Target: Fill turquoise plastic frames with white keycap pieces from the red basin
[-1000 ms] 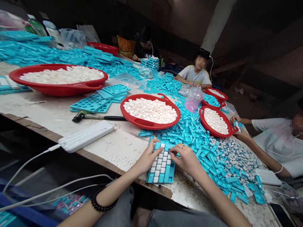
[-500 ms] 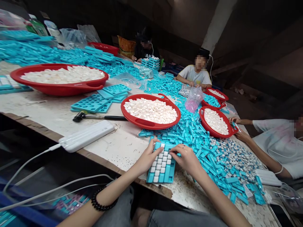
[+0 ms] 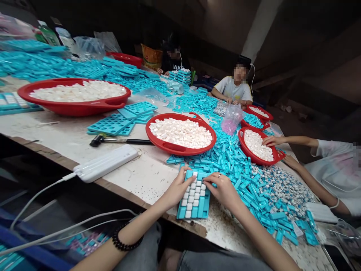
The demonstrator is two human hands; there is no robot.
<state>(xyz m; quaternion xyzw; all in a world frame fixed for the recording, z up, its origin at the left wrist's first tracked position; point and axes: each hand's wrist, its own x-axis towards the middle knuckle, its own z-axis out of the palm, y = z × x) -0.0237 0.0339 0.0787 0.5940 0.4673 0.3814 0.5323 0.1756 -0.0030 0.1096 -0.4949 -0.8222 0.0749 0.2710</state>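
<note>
A blue toy keyboard-like board [image 3: 201,213] with rows of white square keys [image 3: 196,196] and some long blue pieces lies tilted near the table's front edge. My left hand [image 3: 180,187] grips its upper left side, the thumb pressing on the white keys and the fingers at the edge. My right hand [image 3: 221,187] is at the upper right side, with thumb and forefinger pinched together against the keys there. Whatever is between those fingertips is hidden. A red basin of white keys [image 3: 180,133] stands just beyond the board.
Loose blue pieces [image 3: 225,158] are heaped right of the basin. A hammer [image 3: 121,140], a white power bank [image 3: 105,163] with cable and stacked blue boards [image 3: 109,124] lie left. Another red basin [image 3: 70,107] stands behind. Co-workers sit opposite and at right; one's hand [image 3: 272,141] reaches into a basin.
The right-hand co-worker's hand has moved left into the basin of white keys. My hands keep nearly the same hold on the board; the whole view has shifted slightly.
</note>
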